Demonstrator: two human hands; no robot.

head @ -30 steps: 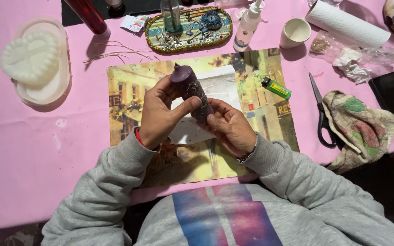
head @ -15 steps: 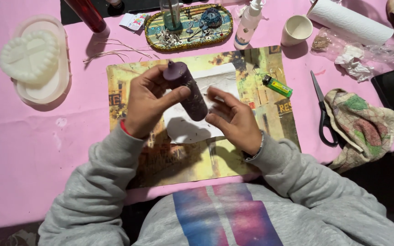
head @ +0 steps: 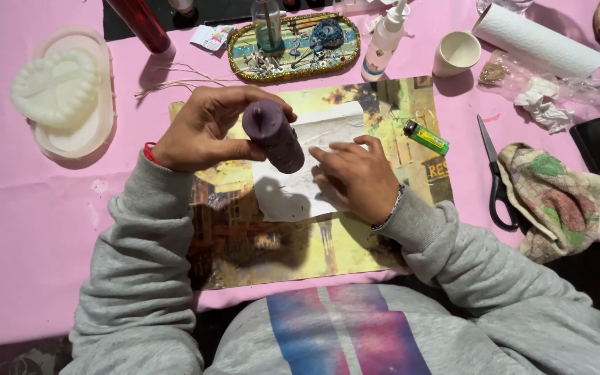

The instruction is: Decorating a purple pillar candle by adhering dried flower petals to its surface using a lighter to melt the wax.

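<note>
Now the purple candle [head: 273, 135] has swung up and away from my right hand [head: 355, 177]; half a second ago both hands were on it. My left hand [head: 203, 129] grips it alone, fingers wrapped round its side, the flat end tipped toward me, above the white paper [head: 328, 132]. My right hand has let go and lies flat, fingers spread, pressing on that paper just beside the candle.

Under the paper lies a yellow printed mat [head: 258, 243] on the pink tablecloth [head: 36, 229]. On the mat, beyond my right hand from the candle, a small green lighter [head: 426, 137] with a yellow band. Past that, off the mat, black-handled scissors [head: 496, 177] and a crumpled patterned cloth [head: 557, 201]. Beyond the candle, a green oval tray [head: 293, 43] with a gold rim, full of small bits, with a white spray bottle [head: 383, 42] and a small white cup [head: 456, 53] beside it. Farther out, a roll of white paper towel [head: 536, 40]. On the other side of the candle, well apart, a pale heart-shaped mould [head: 60, 90] on an oval dish.

Bare pink cloth lies open below the mould; the table edge runs close along my lap.
</note>
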